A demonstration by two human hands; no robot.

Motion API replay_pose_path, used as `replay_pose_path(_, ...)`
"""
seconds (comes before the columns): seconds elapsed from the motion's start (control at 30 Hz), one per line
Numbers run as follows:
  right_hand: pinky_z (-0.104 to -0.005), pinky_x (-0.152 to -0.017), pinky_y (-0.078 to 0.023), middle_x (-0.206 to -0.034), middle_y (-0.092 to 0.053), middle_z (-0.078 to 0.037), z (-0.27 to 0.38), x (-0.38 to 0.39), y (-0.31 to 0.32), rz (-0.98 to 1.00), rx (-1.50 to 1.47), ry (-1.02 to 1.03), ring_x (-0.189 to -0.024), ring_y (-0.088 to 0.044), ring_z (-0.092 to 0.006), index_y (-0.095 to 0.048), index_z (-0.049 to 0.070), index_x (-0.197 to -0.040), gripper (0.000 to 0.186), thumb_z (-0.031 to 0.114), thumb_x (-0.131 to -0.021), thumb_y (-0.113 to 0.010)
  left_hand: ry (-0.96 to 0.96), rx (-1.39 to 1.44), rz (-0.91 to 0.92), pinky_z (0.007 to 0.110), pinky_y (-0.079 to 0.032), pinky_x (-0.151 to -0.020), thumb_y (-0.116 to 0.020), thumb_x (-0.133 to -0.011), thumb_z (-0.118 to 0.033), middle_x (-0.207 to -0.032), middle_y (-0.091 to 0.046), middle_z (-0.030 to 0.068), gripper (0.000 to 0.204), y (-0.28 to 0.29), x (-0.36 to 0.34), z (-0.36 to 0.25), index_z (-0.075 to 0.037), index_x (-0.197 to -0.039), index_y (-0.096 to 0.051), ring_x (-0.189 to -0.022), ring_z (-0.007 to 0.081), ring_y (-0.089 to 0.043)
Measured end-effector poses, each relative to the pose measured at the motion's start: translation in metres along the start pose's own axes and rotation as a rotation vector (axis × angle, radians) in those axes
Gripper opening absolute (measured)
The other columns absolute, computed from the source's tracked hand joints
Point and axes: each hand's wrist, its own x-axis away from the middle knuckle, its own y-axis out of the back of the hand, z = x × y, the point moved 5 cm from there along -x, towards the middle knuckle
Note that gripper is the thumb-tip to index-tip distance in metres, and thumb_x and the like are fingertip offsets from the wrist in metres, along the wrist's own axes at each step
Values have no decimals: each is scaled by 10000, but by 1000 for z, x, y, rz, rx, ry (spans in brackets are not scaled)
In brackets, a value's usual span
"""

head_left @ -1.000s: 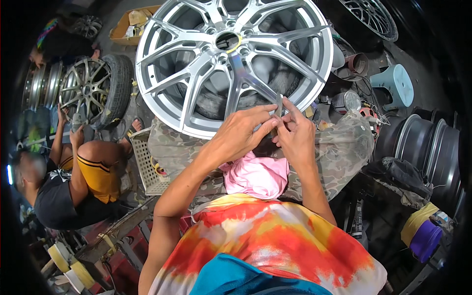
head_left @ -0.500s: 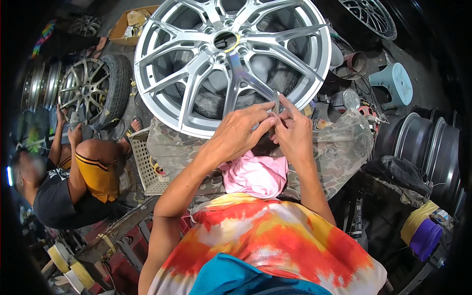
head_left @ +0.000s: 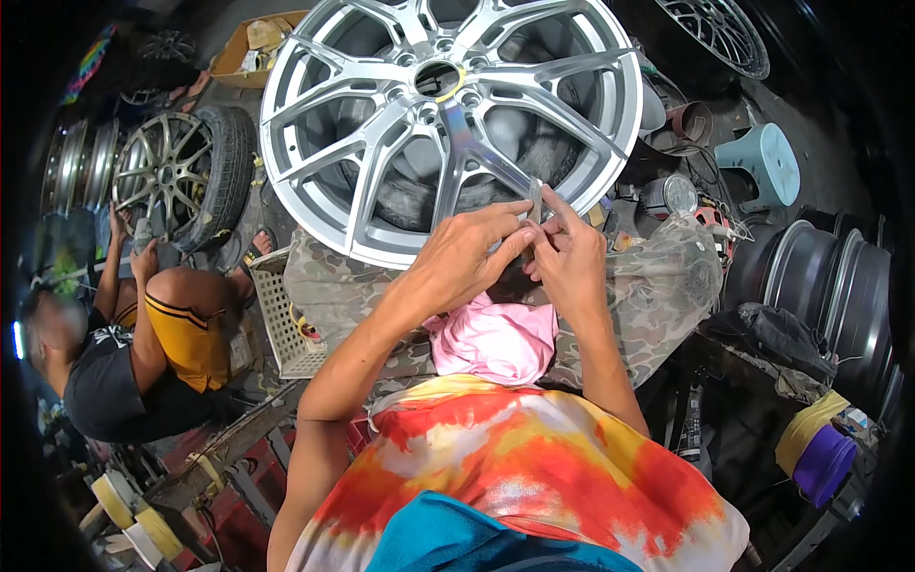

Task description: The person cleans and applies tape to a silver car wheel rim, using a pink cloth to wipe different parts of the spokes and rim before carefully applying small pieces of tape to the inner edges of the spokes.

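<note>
A large silver alloy wheel rim with split spokes lies face up in front of me, a yellow ring round its centre hole. At its near edge my left hand and my right hand meet, fingertips closed on a small thin grey strip. What the strip is made of is too small to tell. One spoke, darker and shinier than the others, runs toward the strip. Below the hands, a crumpled pink cloth rests on my camouflage-patterned trousers.
At the left a co-worker sits low, hands at another wheel beside a tyre. A cream plastic basket stands by my left leg. Rightward are a light blue stool, a tin and stacked dark rims.
My hands and the grey strip have hardly moved; the right fingertips have shifted very slightly. The silver rim and pink cloth stay in place.
</note>
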Motion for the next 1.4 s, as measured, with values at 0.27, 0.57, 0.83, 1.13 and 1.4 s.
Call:
replay_pose_path(0.27,-289,-469,-502,-702,-640,-83,3,-1,-1,13,4,-15,-542,-641,-114,-552,-85,-1426,476,28,-977,-662,18,8,19,446,-549,-848,-597,-1037,-213,-1329,-672,228,287,2,-2,-1,55,-1026,-697,-955,427,-696)
replay_pose_path(0.57,-295,-460,-491,-692,-649,-85,2,-11,-12,10,1,-12,-520,-633,-117,-551,-89,-1425,493,55,-972,-686,-10,-10,-49,458,-540,-848,-594,-1039,-219,-1326,-667,249,297,7,0,7,64,-1009,-679,-991,445,-687)
replay_pose_path(0.83,-320,-469,-494,-674,-668,-108,7,-29,-31,4,-24,43,-510,-642,-145,-558,-106,-1407,479,51,-969,-674,48,-38,-50,433,-537,-825,-597,-1037,-221,-1290,-679,262,292,24,-6,13,57,-1012,-683,-998,440,-690)
replay_pose_path(1.13,-312,-463,-486,-712,-662,-84,10,-47,-45,42,-62,-12,-548,-635,-132,-591,-57,-1396,472,65,-956,-706,19,-76,-150,445,-534,-871,-584,-1039,-201,-1259,-691,245,288,35,-2,28,46,-1118,-710,-1037,408,-697)
replay_pose_path(1.4,-275,-524,-569,-786,-611,-61,31,-29,-25,47,-144,35,-648,-641,-106,-544,-45,-1453,532,70,-962,-714,94,-54,-239,354,-491,-647,-628,-1027,-194,-1024,-706,141,251,60,19,11,50,-1045,-682,-675,215,-591)
